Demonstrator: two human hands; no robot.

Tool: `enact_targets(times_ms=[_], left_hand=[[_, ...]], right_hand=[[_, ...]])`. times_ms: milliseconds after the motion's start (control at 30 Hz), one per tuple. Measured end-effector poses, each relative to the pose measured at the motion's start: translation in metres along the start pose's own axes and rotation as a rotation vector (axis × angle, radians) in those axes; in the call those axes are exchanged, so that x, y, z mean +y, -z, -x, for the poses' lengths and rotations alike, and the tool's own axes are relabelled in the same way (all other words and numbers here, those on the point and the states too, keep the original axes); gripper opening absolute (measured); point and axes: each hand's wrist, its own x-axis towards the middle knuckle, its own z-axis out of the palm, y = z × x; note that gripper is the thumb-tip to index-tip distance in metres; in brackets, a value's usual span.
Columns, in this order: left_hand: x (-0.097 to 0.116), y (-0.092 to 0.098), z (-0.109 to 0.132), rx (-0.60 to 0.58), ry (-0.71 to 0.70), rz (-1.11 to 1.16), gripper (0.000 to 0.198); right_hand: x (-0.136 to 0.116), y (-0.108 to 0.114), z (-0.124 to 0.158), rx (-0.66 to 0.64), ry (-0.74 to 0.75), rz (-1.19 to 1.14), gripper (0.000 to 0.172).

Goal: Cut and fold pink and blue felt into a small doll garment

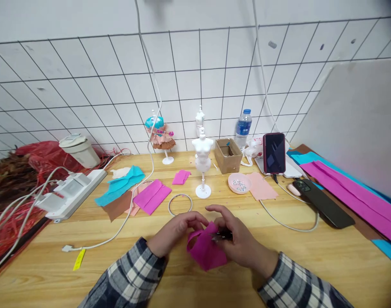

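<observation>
A piece of magenta crepe paper (205, 252), bent into a loop at its left side, is between my hands near the table's front. My left hand (182, 229) pinches its upper edge, with the fingertips partly hidden. In my right hand (238, 239) is a small tool with a dark handle (226, 235), its metal tip pointing left against the paper; its exact kind is unclear. Just beyond my left hand lies a thin metal ring (180, 205). A white dress-form mannequin (202, 158) stands upright behind my hands.
Crepe paper pieces (152, 196) and a white cable (118, 233) lie left. Right are a pink dish (234, 188) of shiny bits, a cardboard box (229, 160), a propped phone (274, 153) and a dark phone (324, 203). A dressed mannequin (163, 139) stands behind.
</observation>
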Motion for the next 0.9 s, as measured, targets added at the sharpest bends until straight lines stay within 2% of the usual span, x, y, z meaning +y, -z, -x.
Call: enact_targets(times_ms=[133,200,233,300,367,467,567,733,900], left_hand=[[0.002,-0.001,0.003,-0.074,0.218,0.069,0.057],[-0.001,0.0,0.003,-0.047,0.316,0.116,0.048],[-0.003,0.002,0.004,-0.024,0.339,0.158,0.051],[-0.005,0.008,0.006,-0.003,0.336,0.257,0.067],[-0.005,0.015,0.008,-0.033,0.271,0.292,0.078],[-0.001,0.019,0.008,-0.072,0.227,0.189,0.059],[-0.003,0.013,0.003,-0.03,0.315,0.152,0.041],[-0.009,-0.001,-0.003,0.114,0.304,0.111,0.041],[-0.009,-0.003,-0.004,0.087,0.303,0.071,0.041]], right_hand=[[-0.001,0.0,-0.003,0.024,-0.027,-0.136,0.055],[-0.001,-0.001,-0.007,0.053,-0.017,-0.179,0.053],[-0.001,-0.001,-0.009,0.062,-0.015,-0.205,0.052],[-0.001,-0.001,-0.016,0.056,-0.028,-0.258,0.052],[0.0,-0.002,-0.023,0.033,-0.058,-0.269,0.053],[0.002,-0.006,-0.028,0.024,-0.081,-0.157,0.05],[0.008,-0.01,-0.028,0.06,-0.076,-0.045,0.048],[0.017,-0.011,-0.021,0.088,-0.111,0.074,0.046],[0.015,-0.009,-0.016,0.055,-0.1,0.157,0.048]])
